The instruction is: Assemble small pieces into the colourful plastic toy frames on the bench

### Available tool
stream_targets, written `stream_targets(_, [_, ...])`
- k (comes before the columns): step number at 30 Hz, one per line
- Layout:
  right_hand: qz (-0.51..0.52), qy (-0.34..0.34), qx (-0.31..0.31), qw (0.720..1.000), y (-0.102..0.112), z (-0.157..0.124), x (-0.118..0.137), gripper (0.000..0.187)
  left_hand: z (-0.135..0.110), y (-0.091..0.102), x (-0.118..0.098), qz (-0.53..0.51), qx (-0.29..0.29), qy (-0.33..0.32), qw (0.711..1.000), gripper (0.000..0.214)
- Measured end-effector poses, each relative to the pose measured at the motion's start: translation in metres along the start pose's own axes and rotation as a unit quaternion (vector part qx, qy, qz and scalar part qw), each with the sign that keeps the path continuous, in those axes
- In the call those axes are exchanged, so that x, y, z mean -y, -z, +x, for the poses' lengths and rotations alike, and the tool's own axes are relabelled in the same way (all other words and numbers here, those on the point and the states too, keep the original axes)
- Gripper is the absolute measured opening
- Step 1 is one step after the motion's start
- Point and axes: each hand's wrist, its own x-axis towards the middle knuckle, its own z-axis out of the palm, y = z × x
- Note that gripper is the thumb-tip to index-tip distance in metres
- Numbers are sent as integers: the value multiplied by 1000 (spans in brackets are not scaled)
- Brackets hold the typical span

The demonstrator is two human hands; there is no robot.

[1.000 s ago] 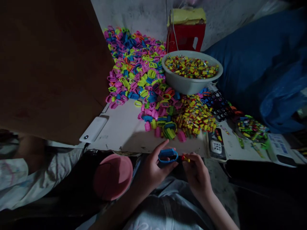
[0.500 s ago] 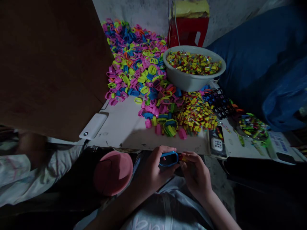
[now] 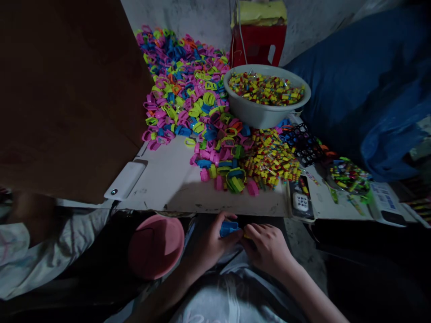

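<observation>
My left hand [image 3: 213,240] is closed around a blue plastic toy piece [image 3: 229,228], a loop shaped like a watch band, held just below the table's front edge. My right hand [image 3: 267,242] meets it from the right, its fingers pinched on a small yellow piece [image 3: 247,234], mostly hidden by the fingers. On the table lies a pile of pink, blue and yellow-green plastic loops [image 3: 188,96]. Beside them is a heap of small yellow-and-red wrapped pieces [image 3: 271,157]. More of those wrapped pieces fill a grey basin [image 3: 262,115].
A tall brown cardboard panel [image 3: 67,98] stands at left, near a white power bank [image 3: 126,180]. To the right are a phone-like tray [image 3: 301,202], a black grid [image 3: 303,143] and a blue bag [image 3: 350,94]. A pink stool [image 3: 156,246] sits below. Another person's sleeve [image 3: 63,246] shows at left.
The blue piece has turned from showing its open loop to showing a solid side. My right hand has rolled over, its back now upward, against the blue piece. The view has shifted slightly.
</observation>
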Motion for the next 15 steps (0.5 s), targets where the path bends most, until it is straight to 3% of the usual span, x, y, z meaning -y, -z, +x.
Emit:
stream_targets(2, [7, -15, 7, 1000, -1, 8, -9, 9, 5, 11, 3, 45, -23, -20, 999, 32])
stream_targets(3, [1, -33, 3, 999, -1, 13, -19, 10, 9, 21, 5, 75, -54, -30, 995, 31])
stream_targets(5, [-34, -88, -31, 995, -2, 22, -46, 29, 20, 50, 12, 145, -153, -49, 976, 31])
stream_targets(8, [-115, -191, -82, 971, -8, 31, -94, 28, 36, 103, 26, 272, -312, -70, 908, 42])
stream_targets(10, [-148, -212, -60, 964, -15, 33, -115, 29, 45, 127, 33, 366, -365, -72, 853, 47])
stream_targets(12, [-168, -223, -39, 959, -22, 32, -123, 29, 52, 131, 35, 421, -362, -94, 827, 40])
stream_targets(15, [-185, -227, -21, 956, -29, 30, -119, 26, 68, 103, 30, 410, -290, -143, 853, 25])
